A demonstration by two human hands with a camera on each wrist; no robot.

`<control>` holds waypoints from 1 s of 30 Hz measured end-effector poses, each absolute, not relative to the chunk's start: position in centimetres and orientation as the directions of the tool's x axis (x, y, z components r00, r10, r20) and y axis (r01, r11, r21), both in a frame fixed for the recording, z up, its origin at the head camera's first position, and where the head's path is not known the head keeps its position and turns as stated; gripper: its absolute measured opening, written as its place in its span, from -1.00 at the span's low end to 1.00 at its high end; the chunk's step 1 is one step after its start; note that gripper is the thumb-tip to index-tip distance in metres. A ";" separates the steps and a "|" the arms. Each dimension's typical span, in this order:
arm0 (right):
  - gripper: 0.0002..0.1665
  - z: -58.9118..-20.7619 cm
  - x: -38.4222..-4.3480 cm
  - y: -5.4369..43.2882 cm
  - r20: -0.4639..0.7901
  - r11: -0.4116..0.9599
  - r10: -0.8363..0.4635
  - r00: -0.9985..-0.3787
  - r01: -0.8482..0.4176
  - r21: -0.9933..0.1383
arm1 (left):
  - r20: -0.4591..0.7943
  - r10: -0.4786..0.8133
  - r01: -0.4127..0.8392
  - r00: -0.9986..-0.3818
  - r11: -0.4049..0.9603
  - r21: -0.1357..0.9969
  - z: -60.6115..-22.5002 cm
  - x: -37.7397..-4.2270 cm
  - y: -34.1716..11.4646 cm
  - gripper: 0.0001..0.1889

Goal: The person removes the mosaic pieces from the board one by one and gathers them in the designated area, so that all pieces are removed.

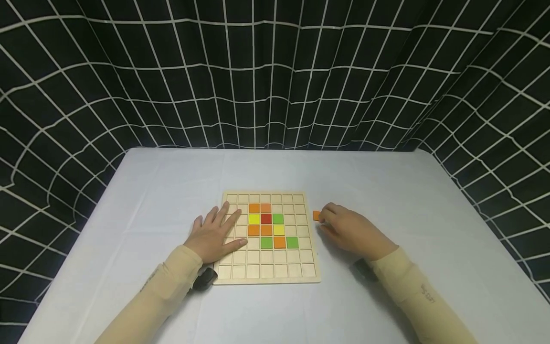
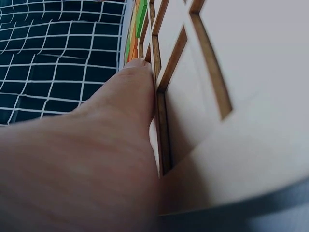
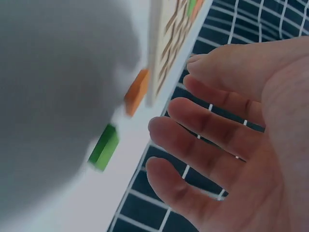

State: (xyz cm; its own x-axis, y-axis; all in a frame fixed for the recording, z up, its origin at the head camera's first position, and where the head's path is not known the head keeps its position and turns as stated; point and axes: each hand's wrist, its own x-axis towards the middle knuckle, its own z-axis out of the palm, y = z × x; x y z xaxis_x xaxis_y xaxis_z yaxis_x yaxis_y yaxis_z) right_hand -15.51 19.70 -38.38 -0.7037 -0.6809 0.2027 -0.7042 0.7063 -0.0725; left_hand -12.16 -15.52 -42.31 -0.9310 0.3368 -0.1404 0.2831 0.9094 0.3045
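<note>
A square wooden grid board (image 1: 266, 281) lies on the table, with several orange, green and yellow tiles and one red tile (image 1: 266, 219) set in its cells. My left hand (image 1: 213, 240) rests spread over the board's left side; its thumb lies along the cells in the left wrist view. Right of the board, my right hand (image 1: 350, 231) hovers beside a loose orange tile (image 1: 316, 216). In the right wrist view its fingers are loosely bent, with nothing seen between them. A loose green tile (image 3: 104, 147) lies near the orange one there; the head view hides it.
A white cloth (image 1: 172, 177) covers the table. Black curtains with a white grid (image 1: 275, 86) hang behind it and at both sides. A dark device (image 1: 205, 279) sits at the left wrist, close to the board's lower left corner.
</note>
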 end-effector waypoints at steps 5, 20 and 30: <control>-0.82 -38.3 -14.6 17.9 0.230 0.641 -0.740 -0.633 -0.766 -0.045 | -0.129 0.334 0.282 -0.934 0.909 0.307 -42.3 -12.1 -15.6 -0.14; -0.77 -39.2 -13.1 15.2 0.156 0.577 -0.797 -0.584 -0.812 -0.088 | -0.118 0.338 0.289 -0.934 0.906 0.310 -42.6 -12.1 -15.4 -0.14; -0.76 -39.2 -12.8 14.8 0.152 0.572 -0.806 -0.572 -0.819 -0.049 | -0.113 0.331 0.282 -0.937 0.906 0.316 -42.5 -12.0 -15.5 -0.14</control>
State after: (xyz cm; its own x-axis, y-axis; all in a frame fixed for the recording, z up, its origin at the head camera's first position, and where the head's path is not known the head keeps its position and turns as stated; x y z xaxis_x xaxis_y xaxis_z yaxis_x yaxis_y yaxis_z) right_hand -12.81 14.78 -39.15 -0.5718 -0.8063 0.1516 -0.8191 0.5716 -0.0494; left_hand -12.02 -15.49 -42.45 -0.9367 0.3312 -0.1134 0.2821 0.9059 0.3158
